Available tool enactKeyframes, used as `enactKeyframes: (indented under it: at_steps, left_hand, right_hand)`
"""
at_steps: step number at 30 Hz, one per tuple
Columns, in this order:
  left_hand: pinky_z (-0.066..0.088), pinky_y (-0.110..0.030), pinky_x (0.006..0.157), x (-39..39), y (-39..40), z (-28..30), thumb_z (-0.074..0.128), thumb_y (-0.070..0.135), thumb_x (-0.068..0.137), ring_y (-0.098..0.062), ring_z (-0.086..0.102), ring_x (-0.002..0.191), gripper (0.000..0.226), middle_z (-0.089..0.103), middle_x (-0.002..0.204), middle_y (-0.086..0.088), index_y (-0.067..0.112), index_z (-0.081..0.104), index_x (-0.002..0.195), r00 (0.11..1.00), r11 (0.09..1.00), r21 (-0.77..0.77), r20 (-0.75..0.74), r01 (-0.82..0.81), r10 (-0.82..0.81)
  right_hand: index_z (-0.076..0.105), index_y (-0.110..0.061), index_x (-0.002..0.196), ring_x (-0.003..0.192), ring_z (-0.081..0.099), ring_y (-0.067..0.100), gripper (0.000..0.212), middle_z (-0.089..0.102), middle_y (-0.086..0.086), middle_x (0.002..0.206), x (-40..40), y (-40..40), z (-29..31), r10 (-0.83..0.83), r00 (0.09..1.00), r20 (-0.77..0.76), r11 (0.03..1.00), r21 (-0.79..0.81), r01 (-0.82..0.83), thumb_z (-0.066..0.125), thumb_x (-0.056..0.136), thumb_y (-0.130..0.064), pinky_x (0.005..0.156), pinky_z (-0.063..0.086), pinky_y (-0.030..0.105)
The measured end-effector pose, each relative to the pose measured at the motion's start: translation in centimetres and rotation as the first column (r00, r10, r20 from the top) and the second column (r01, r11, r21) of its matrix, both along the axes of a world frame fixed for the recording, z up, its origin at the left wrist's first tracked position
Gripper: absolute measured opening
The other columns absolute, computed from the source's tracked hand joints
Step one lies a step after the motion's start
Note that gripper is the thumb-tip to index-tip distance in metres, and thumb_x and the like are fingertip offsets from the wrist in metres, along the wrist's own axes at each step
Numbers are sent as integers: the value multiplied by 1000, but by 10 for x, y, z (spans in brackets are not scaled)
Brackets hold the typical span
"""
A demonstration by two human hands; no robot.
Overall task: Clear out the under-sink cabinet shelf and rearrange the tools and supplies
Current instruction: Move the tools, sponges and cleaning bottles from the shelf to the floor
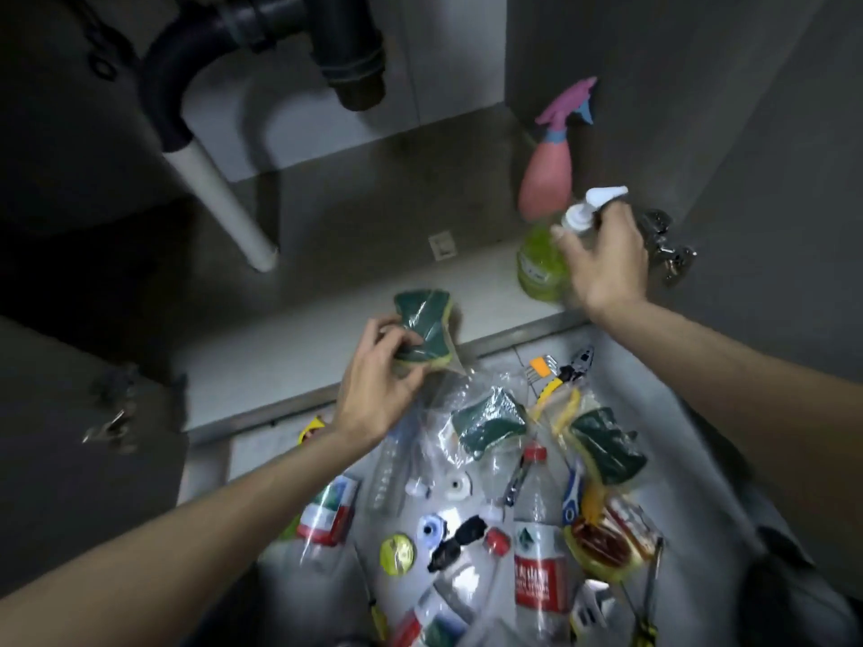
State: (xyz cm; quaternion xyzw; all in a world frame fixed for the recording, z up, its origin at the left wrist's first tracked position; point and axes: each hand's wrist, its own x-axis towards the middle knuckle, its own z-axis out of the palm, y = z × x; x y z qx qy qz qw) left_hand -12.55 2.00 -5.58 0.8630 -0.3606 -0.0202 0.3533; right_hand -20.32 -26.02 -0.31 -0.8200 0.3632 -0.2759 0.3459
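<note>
My left hand grips a green and yellow sponge in clear plastic wrap, held over the front edge of the cabinet shelf. My right hand holds the neck of a pump bottle of green liquid with a white pump head, at the shelf's right side. Just behind it, in the back right corner, a pink spray bottle stands upright.
The black drain trap and a white pipe hang over the shelf's left half. On the floor in front lie two more wrapped sponges, plastic bottles, pliers, tape rolls and other small tools. Door hinges flank the opening.
</note>
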Motion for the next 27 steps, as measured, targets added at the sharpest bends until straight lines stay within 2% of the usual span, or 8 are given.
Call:
enactKeyframes:
  at_steps: [5, 8, 10, 13, 18, 22, 25, 27]
  left_hand:
    - [55, -34, 84, -63, 72, -7, 71, 35, 86, -12, 56, 107, 26, 41, 130, 9, 24, 60, 107, 999, 974, 228, -37, -1, 10]
    - [50, -32, 91, -94, 93, -11, 57, 68, 78, -9, 49, 110, 57, 45, 127, 10, 27, 56, 117, 992, 910, 410, -126, 56, -4]
    - [46, -31, 92, -104, 95, -12, 47, 76, 79, -10, 49, 111, 64, 51, 127, 9, 30, 53, 123, 993, 847, 528, -116, 67, -7]
    - [46, -35, 91, -97, 77, -1, 37, 62, 85, -15, 52, 110, 53, 57, 122, 4, 28, 56, 120, 987, 891, 453, -136, -14, 84]
    - [49, -36, 84, -41, -16, 34, 51, 38, 88, -18, 58, 102, 26, 62, 113, 2, 25, 60, 110, 986, 948, 319, -164, 12, 43]
    - [47, -36, 95, 10, -129, 53, 61, 33, 87, -27, 58, 115, 35, 62, 123, -6, 20, 61, 120, 981, 964, 265, -191, 24, 28]
    - [45, -38, 102, 41, -212, 67, 65, 34, 87, -31, 53, 126, 55, 56, 136, -12, 15, 51, 137, 980, 983, 184, -191, -13, 49]
    - [47, -42, 102, 59, -260, 75, 66, 30, 88, -32, 54, 125, 66, 53, 139, -13, 16, 40, 147, 978, 994, 111, -205, -14, 37]
  right_hand:
    - [58, -12, 111, 109, 58, 32, 33, 62, 10, 116, -44, 56, 13, 98, 991, -90, 994, 66, -92, 69, 92, -36, 88, 44, 39]
    - [58, -17, 110, 105, 61, 30, 29, 64, 5, 115, -69, 78, 14, 168, 970, -176, 985, 75, -157, 68, 93, -38, 85, 48, 42]
    - [58, -19, 108, 101, 62, 27, 26, 66, 3, 112, -85, 87, 15, 191, 960, -203, 981, 57, -183, 68, 93, -39, 78, 47, 39]
    - [58, -19, 106, 96, 62, 24, 28, 66, 1, 107, -102, 92, 16, 178, 967, -183, 983, 81, -165, 68, 92, -41, 80, 52, 43]
    - [57, -23, 105, 98, 63, 17, 36, 67, -6, 102, -117, 73, 10, 49, 996, -77, 976, 216, -31, 75, 85, -47, 84, 52, 38]
    - [61, -21, 114, 100, 65, 15, 49, 70, -6, 105, -115, 42, 3, -60, 998, 21, 969, 240, 53, 81, 78, -47, 83, 50, 32]
    - [57, -26, 104, 96, 66, 14, 44, 70, -9, 99, -101, 20, -6, -124, 990, 60, 964, 244, 106, 84, 74, -46, 80, 52, 35]
    - [56, -30, 99, 92, 65, 11, 41, 68, -14, 96, -89, 8, -14, -148, 987, 68, 963, 238, 128, 85, 74, -45, 74, 49, 28]
